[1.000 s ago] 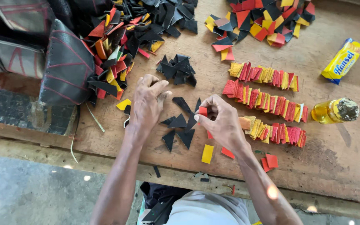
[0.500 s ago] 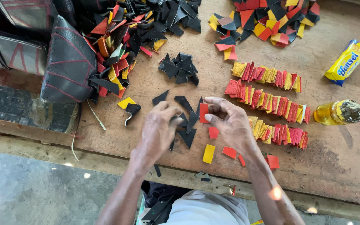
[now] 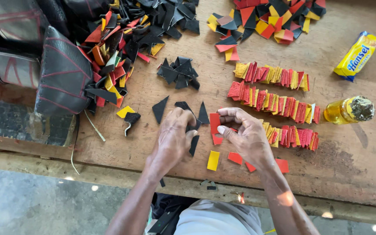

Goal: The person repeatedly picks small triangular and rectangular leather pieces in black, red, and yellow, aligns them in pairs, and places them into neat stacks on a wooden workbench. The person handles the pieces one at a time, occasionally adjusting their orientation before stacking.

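A person leans over a worn wooden workbench (image 3: pixel 327 174), seen from above, with both bare hands meeting near its front edge. The left hand (image 3: pixel 172 137) lies knuckles up, its fingers curled together over a small cluster of black triangular pieces (image 3: pixel 195 126); it seems to be gathering or pinching one, though the fingertips are hidden under the hand. The right hand (image 3: pixel 246 135) sits just beside it at 3 o'clock, thumb and forefinger pinching a red rectangular piece (image 3: pixel 214 123) held upright, its long axis running from 12 to 6 o'clock. That red piece stands between the two hands, touching or almost touching the black pieces, and the right hand is the one gripping it.

At 6 o'clock from the red piece lie a loose yellow piece (image 3: pixel 213 160) and a few red ones. At 2 o'clock from the right hand run three neat rows of stacked red and yellow pieces (image 3: pixel 273 101). Farther off at 3 o'clock stands a small yellow bottle (image 3: pixel 349 110). At 10 o'clock is a heap of mixed scraps (image 3: pixel 118 52).
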A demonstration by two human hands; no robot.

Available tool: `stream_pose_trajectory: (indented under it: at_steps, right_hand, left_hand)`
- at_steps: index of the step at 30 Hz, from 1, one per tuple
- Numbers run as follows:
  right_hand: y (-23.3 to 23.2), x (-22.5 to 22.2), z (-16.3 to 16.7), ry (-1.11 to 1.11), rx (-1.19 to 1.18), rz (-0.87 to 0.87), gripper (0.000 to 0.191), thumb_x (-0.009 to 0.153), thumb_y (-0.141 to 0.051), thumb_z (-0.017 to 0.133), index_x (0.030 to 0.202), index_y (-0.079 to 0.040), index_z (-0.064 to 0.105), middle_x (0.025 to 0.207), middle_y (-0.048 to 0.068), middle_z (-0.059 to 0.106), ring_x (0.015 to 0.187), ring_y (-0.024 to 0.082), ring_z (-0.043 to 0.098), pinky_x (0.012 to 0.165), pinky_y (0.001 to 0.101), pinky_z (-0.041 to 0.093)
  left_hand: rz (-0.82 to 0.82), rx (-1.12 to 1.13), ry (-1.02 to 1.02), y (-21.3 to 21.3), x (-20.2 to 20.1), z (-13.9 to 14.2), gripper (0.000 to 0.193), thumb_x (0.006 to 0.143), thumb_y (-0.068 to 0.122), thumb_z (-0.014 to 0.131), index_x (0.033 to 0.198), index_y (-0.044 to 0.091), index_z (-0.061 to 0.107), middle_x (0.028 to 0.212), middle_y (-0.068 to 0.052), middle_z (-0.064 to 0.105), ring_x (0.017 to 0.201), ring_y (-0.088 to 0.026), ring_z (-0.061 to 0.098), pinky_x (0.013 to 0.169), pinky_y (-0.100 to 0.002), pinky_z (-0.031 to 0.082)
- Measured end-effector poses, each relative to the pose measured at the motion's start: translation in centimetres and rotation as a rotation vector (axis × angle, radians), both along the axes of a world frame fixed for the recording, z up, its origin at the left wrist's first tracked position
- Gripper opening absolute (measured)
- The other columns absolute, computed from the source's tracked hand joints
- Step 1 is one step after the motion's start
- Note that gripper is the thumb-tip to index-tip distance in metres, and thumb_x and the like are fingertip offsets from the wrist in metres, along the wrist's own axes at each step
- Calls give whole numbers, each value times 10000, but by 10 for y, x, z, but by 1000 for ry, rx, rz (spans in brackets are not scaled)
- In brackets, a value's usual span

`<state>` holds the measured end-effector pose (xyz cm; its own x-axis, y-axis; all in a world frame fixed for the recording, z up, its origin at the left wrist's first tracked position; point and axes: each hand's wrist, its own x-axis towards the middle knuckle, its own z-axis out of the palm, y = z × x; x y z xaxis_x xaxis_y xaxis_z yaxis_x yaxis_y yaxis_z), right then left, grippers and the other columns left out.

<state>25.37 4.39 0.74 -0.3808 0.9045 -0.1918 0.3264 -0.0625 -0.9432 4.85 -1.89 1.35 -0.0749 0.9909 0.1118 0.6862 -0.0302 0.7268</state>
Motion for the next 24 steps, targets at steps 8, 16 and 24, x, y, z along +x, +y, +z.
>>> stream_pose_trajectory:
  at_steps: [8, 16, 24]
  right_hand:
    - [-2, 3, -8, 147, 28, 19, 366, 860, 59, 728, 1215, 12, 654, 1067, 52, 727, 968, 78, 669, 812, 215, 578]
    - [-5, 12, -7, 216, -87, -12, 277, 893, 62, 692, 1164, 7, 686, 1040, 51, 713, 939, 90, 688, 860, 252, 623]
    - [-8, 11, -13, 184, -116, -49, 260, 893, 31, 712, 1146, -26, 715, 1029, 36, 734, 923, 86, 693, 825, 248, 613]
  left_hand:
    - [-37, -24, -101, 8, -1, 4, 292, 790, -42, 745, 1062, 27, 664, 995, -154, 657, 955, -332, 655, 825, -428, 521]
    - [87, -194, -490, 12, -40, 8, 145, 917, 27, 727, 1049, 44, 669, 953, -64, 751, 855, -136, 736, 738, -262, 626]
    - [243, -168, -799, 7, -55, -11, 196, 905, -38, 718, 1098, -2, 721, 961, -95, 769, 864, -137, 756, 800, -244, 666]
